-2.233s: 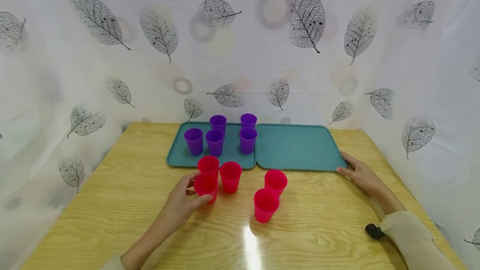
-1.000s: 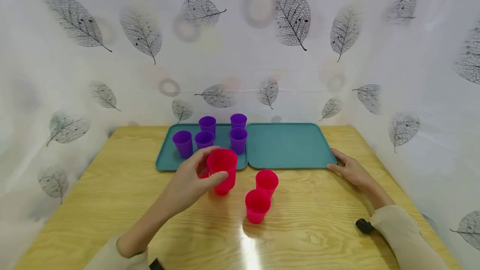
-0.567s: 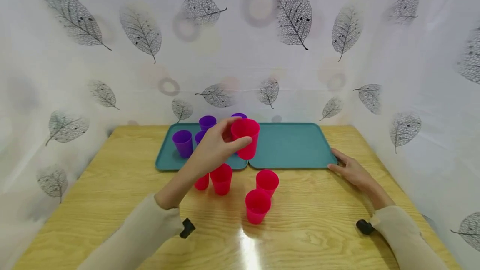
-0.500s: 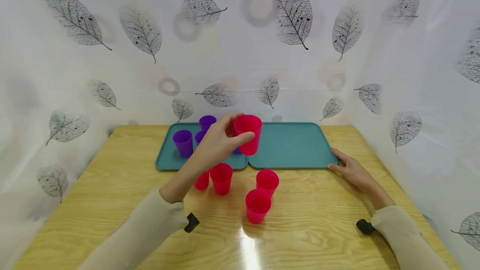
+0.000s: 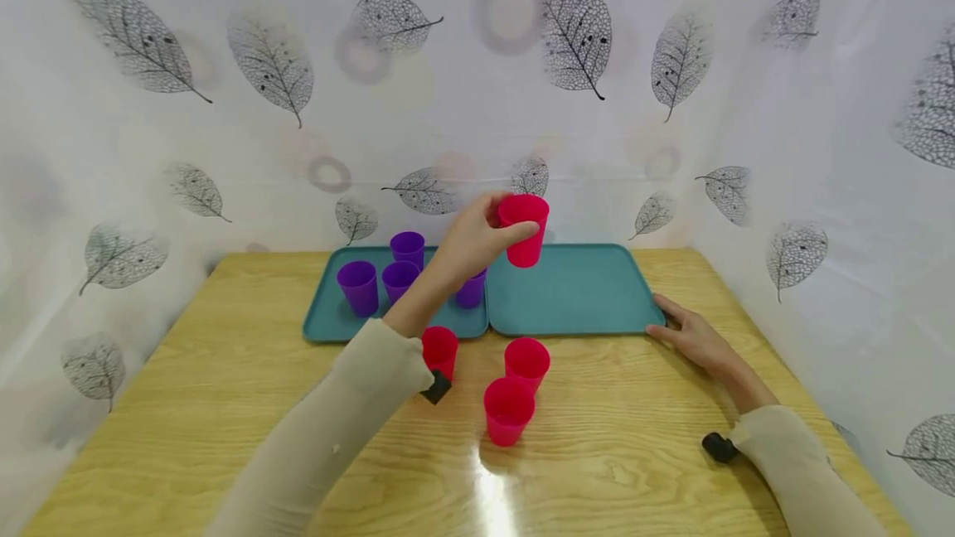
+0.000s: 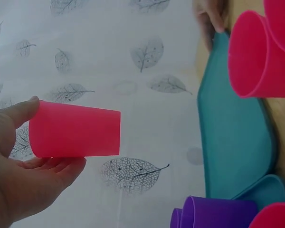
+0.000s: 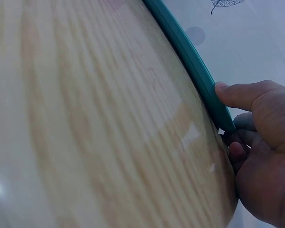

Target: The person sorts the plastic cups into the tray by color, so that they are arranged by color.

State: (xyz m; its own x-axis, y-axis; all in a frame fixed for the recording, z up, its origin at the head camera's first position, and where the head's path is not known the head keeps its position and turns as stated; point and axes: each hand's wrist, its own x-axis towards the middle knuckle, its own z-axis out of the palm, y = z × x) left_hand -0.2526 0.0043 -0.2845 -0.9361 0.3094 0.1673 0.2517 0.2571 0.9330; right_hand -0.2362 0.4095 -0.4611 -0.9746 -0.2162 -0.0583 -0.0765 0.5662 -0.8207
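Note:
My left hand (image 5: 477, 232) grips a red plastic cup (image 5: 526, 237), raised over the back left part of the right teal tray (image 5: 574, 297). In the left wrist view the thumb lies on one side of this cup (image 6: 78, 130) and the fingers on the other. At the front right corner of that tray, my right hand (image 5: 700, 344) holds its edge; the right wrist view has the thumb on the tray's rim (image 7: 194, 66) and the other fingers curled at the corner. More red cups (image 5: 507, 413) stand on the table in front of the trays, partly hidden by the left sleeve.
A second teal tray (image 5: 321, 326) adjoins on the left, bearing several upright purple cups (image 5: 359, 288), some behind the left arm. Both trays rest on a wooden table (image 5: 597, 437). A leaf-patterned white curtain (image 5: 448, 106) rises behind and at the sides.
My left hand took a red cup from the front group, lifted it, and carried it right and away over the right tray. The right hand stayed at the tray corner.

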